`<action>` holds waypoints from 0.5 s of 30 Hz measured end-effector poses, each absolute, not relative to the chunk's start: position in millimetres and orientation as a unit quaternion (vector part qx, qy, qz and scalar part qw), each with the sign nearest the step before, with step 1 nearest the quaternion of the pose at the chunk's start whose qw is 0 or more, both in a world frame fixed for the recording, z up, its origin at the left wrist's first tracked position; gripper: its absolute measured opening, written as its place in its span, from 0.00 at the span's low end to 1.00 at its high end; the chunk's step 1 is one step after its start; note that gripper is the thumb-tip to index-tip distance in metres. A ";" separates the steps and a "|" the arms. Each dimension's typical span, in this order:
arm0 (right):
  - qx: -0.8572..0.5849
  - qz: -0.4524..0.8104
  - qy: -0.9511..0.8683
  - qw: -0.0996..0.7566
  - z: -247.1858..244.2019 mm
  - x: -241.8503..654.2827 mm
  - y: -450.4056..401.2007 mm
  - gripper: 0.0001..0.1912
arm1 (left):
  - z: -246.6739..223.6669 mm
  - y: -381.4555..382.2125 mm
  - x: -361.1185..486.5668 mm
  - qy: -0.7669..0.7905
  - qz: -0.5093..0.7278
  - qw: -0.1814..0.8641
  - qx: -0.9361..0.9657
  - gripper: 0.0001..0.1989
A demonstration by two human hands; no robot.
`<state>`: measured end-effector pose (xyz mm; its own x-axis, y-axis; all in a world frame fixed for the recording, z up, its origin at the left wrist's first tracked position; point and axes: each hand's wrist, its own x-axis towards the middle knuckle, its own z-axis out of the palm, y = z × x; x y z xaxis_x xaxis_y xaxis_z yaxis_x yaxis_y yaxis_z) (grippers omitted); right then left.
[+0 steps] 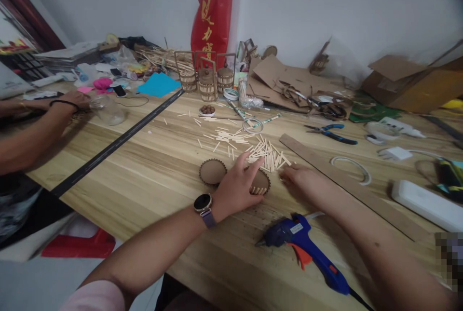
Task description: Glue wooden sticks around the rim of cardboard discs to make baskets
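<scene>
My left hand [238,189], with a watch on its wrist, grips a round cardboard base [260,182] from its left side, thumb at the near edge and fingers over the far edge. Several short sticks stand along the base's near rim. Just right of it, my right hand [298,177] rests low at the table with its fingertips pinched together; what they hold, if anything, is hidden. A pile of short wooden sticks [267,154] lies right behind both hands. Beside my left hand is a second round cardboard base [212,171] with a notched edge. A blue glue gun [300,238] lies in front.
A cardboard strip [347,183] lies beyond my right forearm, near pliers [333,132] and a white power strip [427,205]. Small lidded stick baskets [208,84] stand at the back by a red bag [212,21]. At left, another person's arm [43,128] reaches near a clear jar [108,111].
</scene>
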<state>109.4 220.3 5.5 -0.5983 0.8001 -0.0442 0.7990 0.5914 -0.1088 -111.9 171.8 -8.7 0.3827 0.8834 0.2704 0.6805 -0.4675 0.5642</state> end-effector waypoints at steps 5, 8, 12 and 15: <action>-0.481 0.048 -0.875 0.008 9.6 109.9 214.6 0.11 | -10.0 172.3 -112.1 0.483 0.269 0.168 0.816 0.45; -0.493 0.065 -0.867 0.024 22.3 109.5 208.5 0.10 | -11.3 172.4 -112.5 0.483 0.271 0.166 0.815 0.46; -0.473 0.173 -0.861 0.068 39.5 104.6 197.3 0.08 | -10.8 172.2 -112.5 0.484 0.275 0.179 0.811 0.46; -0.448 0.287 -0.841 0.105 42.1 96.1 190.0 0.09 | -10.1 172.2 -112.4 0.481 0.284 0.189 0.807 0.45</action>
<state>96.1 190.0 42.1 -0.5773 0.8126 -0.0797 0.6921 0.4352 -0.5758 -112.4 172.2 -10.1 0.3753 0.8846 0.2768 0.6700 -0.4652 0.5784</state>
